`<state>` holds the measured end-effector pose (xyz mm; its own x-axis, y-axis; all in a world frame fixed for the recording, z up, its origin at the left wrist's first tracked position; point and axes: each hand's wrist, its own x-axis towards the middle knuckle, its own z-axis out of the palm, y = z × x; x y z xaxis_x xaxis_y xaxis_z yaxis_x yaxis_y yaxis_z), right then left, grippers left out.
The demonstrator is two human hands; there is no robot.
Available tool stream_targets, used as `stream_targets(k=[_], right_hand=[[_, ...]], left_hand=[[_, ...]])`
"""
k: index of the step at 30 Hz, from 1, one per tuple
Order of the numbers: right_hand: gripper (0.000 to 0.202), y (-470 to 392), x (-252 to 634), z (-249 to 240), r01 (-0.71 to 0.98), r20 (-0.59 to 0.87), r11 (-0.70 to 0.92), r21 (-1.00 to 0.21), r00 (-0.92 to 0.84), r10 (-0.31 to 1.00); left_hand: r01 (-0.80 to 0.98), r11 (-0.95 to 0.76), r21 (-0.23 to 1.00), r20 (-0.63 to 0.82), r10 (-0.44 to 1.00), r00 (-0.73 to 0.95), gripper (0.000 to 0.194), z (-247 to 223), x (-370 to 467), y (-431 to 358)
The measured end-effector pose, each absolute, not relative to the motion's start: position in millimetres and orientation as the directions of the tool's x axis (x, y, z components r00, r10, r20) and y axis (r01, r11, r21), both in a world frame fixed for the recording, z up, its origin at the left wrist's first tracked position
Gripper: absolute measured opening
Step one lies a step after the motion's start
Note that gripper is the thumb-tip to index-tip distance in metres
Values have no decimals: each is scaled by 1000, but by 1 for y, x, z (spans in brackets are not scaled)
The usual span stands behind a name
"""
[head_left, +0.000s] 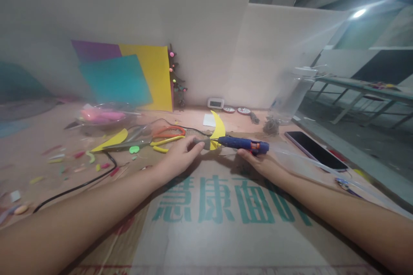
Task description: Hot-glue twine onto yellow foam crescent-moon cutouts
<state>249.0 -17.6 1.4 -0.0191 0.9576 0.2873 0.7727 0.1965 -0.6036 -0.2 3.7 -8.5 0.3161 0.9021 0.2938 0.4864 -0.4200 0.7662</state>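
My right hand [253, 160] is closed on a blue hot glue gun [243, 143], which lies level with its metal nozzle pointing left. My left hand [183, 153] pinches a small dark grey piece [204, 142], whose kind I cannot make out, between thumb and fingers. A yellow crescent moon cutout [218, 128] stands upright at the nozzle tip, beside the grey piece. Whether it is joined to that piece cannot be told. Orange-handled scissors [169, 130] and a yellow-handled tool [161, 142] lie just left of my left hand.
Clay scraps and a black cord [75, 189] spread over the left. Coloured sheets [116, 79] lean on the wall by a decorated twig [177, 81]. A small clock [215, 103] stands at the back. On the right are a phone [314, 150] and a clear bottle [292, 94].
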Motion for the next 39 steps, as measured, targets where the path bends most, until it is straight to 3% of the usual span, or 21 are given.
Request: stream_targets(k=[10, 18, 39], right_hand=[[37, -16, 250, -1, 787, 306, 164, -595, 34, 951], [26, -13, 250, -3, 756, 356, 225, -615, 12, 934], [25, -13, 250, -4, 753, 311, 172, -636, 46, 949]], left_hand=[[518, -447, 729, 307, 890, 337, 25, -5, 0, 2], [521, -448, 727, 307, 890, 336, 26, -6, 0, 2], [514, -472, 716, 317, 876, 363, 27, -5, 1, 1]])
